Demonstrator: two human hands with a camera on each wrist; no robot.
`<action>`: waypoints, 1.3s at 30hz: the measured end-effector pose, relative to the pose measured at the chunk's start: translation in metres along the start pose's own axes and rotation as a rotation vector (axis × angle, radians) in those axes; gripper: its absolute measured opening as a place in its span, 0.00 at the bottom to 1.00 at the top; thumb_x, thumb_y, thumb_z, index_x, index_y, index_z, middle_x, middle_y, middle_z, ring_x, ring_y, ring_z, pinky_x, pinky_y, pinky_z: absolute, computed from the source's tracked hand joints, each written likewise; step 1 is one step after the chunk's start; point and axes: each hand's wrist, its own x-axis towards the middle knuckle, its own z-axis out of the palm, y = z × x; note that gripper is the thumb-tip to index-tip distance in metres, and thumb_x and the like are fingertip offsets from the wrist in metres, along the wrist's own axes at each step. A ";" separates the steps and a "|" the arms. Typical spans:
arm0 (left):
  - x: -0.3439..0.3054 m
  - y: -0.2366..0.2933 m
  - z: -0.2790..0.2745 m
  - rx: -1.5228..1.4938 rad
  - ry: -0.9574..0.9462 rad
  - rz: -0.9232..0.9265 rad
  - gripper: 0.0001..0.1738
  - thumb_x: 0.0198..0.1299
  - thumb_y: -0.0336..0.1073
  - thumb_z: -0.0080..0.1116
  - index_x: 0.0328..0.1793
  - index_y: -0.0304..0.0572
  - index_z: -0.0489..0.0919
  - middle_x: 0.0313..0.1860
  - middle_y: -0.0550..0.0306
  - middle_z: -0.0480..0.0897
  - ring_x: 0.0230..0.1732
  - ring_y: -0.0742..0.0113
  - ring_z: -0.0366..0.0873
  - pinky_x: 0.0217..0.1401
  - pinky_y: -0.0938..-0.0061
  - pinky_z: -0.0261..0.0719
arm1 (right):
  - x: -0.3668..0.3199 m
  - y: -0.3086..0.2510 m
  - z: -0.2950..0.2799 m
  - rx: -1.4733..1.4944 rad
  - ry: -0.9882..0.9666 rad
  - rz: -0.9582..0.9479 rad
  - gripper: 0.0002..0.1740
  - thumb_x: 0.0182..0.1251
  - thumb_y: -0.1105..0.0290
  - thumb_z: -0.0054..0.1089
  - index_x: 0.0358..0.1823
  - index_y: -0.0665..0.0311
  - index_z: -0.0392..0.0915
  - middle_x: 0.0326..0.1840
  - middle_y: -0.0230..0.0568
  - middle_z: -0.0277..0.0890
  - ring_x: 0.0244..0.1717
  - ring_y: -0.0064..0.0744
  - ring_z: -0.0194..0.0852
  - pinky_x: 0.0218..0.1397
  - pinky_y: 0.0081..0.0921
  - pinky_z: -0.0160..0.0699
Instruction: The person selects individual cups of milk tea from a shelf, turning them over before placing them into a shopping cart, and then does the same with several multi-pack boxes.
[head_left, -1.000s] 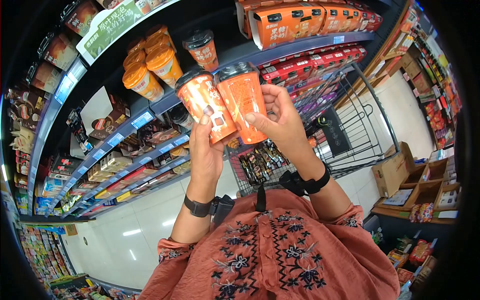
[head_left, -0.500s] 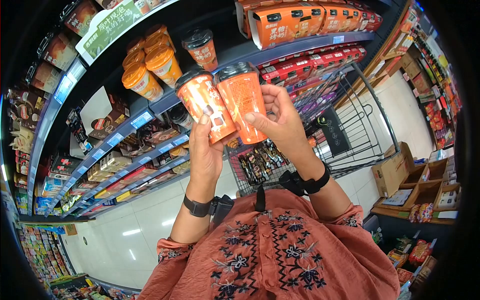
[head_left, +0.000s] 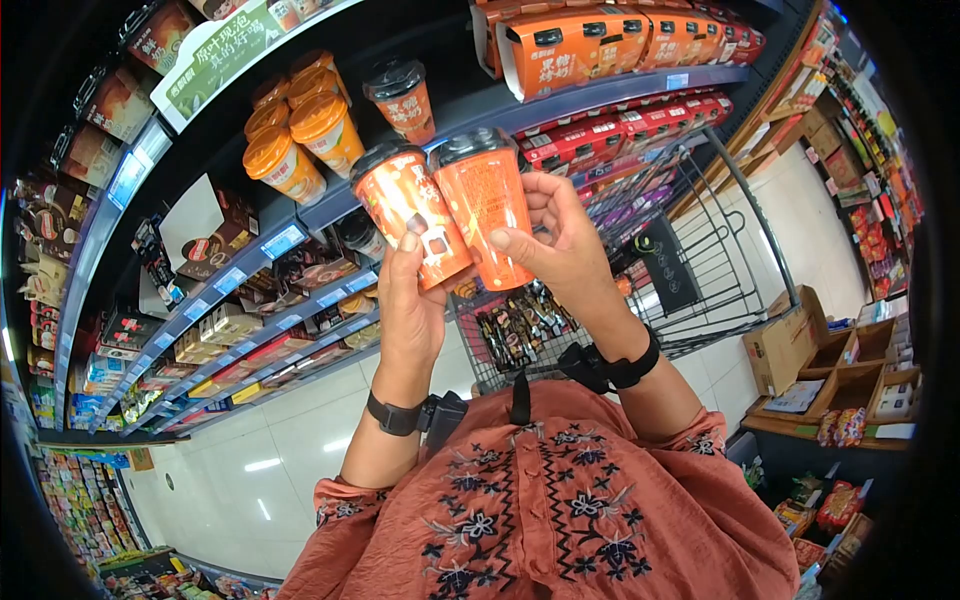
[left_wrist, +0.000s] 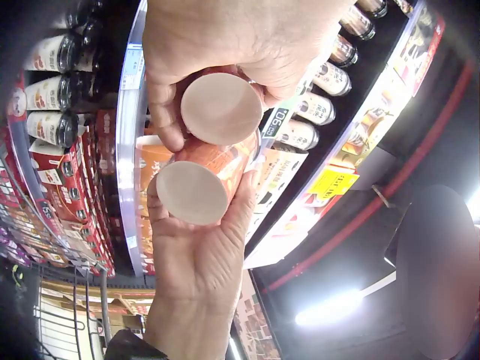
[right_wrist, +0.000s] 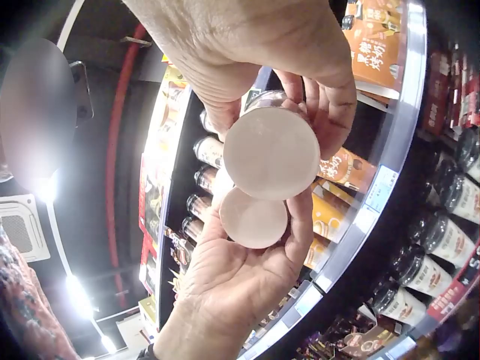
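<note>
Two orange milk tea cups with black lids are held side by side, tilted, in the head view. My left hand (head_left: 413, 305) grips the left cup (head_left: 412, 215), whose front shows large white characters, with the thumb along its side. My right hand (head_left: 562, 235) holds the right cup (head_left: 485, 205), turned to its panel of small print, thumb across the lower part. From below, the left wrist view shows the pale base of the left cup (left_wrist: 221, 109) above that of the right cup (left_wrist: 191, 193). Fingers wrap both cups near their bases.
Beyond the cups, a shelf holds yellow-lidded cups (head_left: 285, 165), a single orange cup (head_left: 402, 100) and orange multipacks (head_left: 575, 50). Red multipacks (head_left: 575, 140) sit below. A wire shopping cart (head_left: 700, 300) with packets in it stands close on the right, beside a cardboard box (head_left: 785, 345).
Both hands stay in nearly the same place with their cups. The right cup has turned or tilted very slightly, shifting the glare on its printed panel.
</note>
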 end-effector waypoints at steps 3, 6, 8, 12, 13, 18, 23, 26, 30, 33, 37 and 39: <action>0.000 0.001 0.000 0.004 -0.002 0.008 0.30 0.77 0.53 0.45 0.73 0.38 0.68 0.66 0.49 0.79 0.63 0.59 0.81 0.63 0.58 0.82 | 0.001 -0.002 -0.001 -0.018 -0.012 0.015 0.38 0.65 0.63 0.76 0.67 0.72 0.61 0.58 0.46 0.73 0.56 0.28 0.76 0.60 0.26 0.80; 0.000 0.002 0.000 0.021 -0.002 0.024 0.30 0.77 0.51 0.46 0.76 0.37 0.65 0.68 0.49 0.76 0.66 0.59 0.79 0.64 0.57 0.82 | 0.004 -0.002 -0.005 -0.062 -0.035 0.067 0.41 0.64 0.65 0.75 0.70 0.73 0.59 0.57 0.47 0.74 0.56 0.28 0.77 0.58 0.26 0.80; 0.001 0.003 0.002 0.049 0.017 0.051 0.31 0.77 0.48 0.48 0.77 0.37 0.63 0.70 0.49 0.74 0.68 0.60 0.77 0.66 0.58 0.80 | 0.006 -0.002 -0.012 -0.137 -0.072 0.103 0.44 0.64 0.66 0.75 0.73 0.74 0.57 0.57 0.47 0.75 0.55 0.28 0.77 0.57 0.27 0.81; 0.004 -0.004 -0.008 0.148 0.000 0.107 0.35 0.71 0.46 0.57 0.78 0.37 0.61 0.69 0.52 0.74 0.68 0.65 0.75 0.68 0.67 0.75 | 0.016 -0.012 -0.015 -0.182 -0.110 0.159 0.48 0.63 0.64 0.76 0.75 0.75 0.54 0.59 0.50 0.76 0.56 0.30 0.78 0.58 0.29 0.81; 0.003 -0.004 -0.008 0.153 0.005 0.101 0.35 0.71 0.45 0.58 0.77 0.36 0.62 0.67 0.52 0.75 0.66 0.66 0.75 0.67 0.68 0.76 | 0.019 -0.010 -0.015 -0.156 -0.119 0.155 0.49 0.62 0.64 0.77 0.75 0.75 0.54 0.59 0.51 0.76 0.58 0.31 0.78 0.59 0.30 0.80; 0.004 0.000 -0.010 0.165 -0.014 0.088 0.36 0.70 0.44 0.62 0.76 0.35 0.61 0.65 0.52 0.77 0.63 0.68 0.76 0.67 0.71 0.75 | 0.033 -0.005 -0.013 -0.145 -0.134 0.117 0.48 0.61 0.61 0.79 0.73 0.77 0.57 0.61 0.52 0.75 0.63 0.34 0.76 0.64 0.31 0.79; 0.008 0.001 -0.015 0.101 -0.025 0.108 0.37 0.70 0.46 0.61 0.77 0.36 0.61 0.65 0.51 0.77 0.63 0.63 0.78 0.65 0.66 0.79 | 0.046 -0.001 -0.017 -0.090 -0.191 0.143 0.39 0.64 0.65 0.74 0.70 0.72 0.63 0.63 0.46 0.75 0.61 0.30 0.77 0.65 0.31 0.77; 0.013 0.001 -0.024 0.068 -0.003 0.149 0.34 0.71 0.49 0.57 0.75 0.38 0.63 0.63 0.49 0.76 0.62 0.50 0.82 0.57 0.53 0.88 | 0.057 0.002 -0.024 0.116 -0.222 0.146 0.31 0.70 0.67 0.63 0.71 0.65 0.65 0.63 0.40 0.75 0.61 0.28 0.77 0.64 0.32 0.79; 0.005 0.013 -0.029 0.045 0.017 0.112 0.33 0.72 0.49 0.56 0.75 0.38 0.63 0.63 0.48 0.76 0.62 0.50 0.82 0.57 0.53 0.88 | 0.076 0.012 -0.038 0.451 -0.255 0.212 0.28 0.79 0.59 0.53 0.72 0.67 0.65 0.63 0.46 0.78 0.61 0.38 0.82 0.64 0.41 0.84; 0.000 0.013 -0.037 0.063 0.027 0.107 0.33 0.72 0.49 0.55 0.75 0.37 0.63 0.63 0.48 0.77 0.62 0.50 0.82 0.57 0.53 0.88 | 0.085 0.009 -0.033 0.491 -0.260 0.265 0.27 0.79 0.55 0.53 0.70 0.66 0.67 0.60 0.47 0.80 0.56 0.38 0.85 0.56 0.38 0.89; -0.006 0.007 -0.050 0.080 0.059 0.103 0.33 0.72 0.49 0.55 0.74 0.36 0.64 0.63 0.47 0.77 0.62 0.51 0.82 0.56 0.53 0.89 | 0.117 0.023 -0.037 0.432 -0.200 0.284 0.27 0.79 0.54 0.54 0.68 0.66 0.68 0.58 0.50 0.81 0.52 0.38 0.87 0.50 0.36 0.92; -0.011 0.009 -0.055 0.035 0.048 0.069 0.34 0.71 0.45 0.56 0.77 0.37 0.62 0.65 0.48 0.76 0.64 0.53 0.81 0.61 0.59 0.84 | 0.133 0.014 -0.033 0.308 -0.131 0.200 0.29 0.74 0.58 0.62 0.68 0.67 0.67 0.56 0.46 0.80 0.50 0.32 0.85 0.51 0.32 0.89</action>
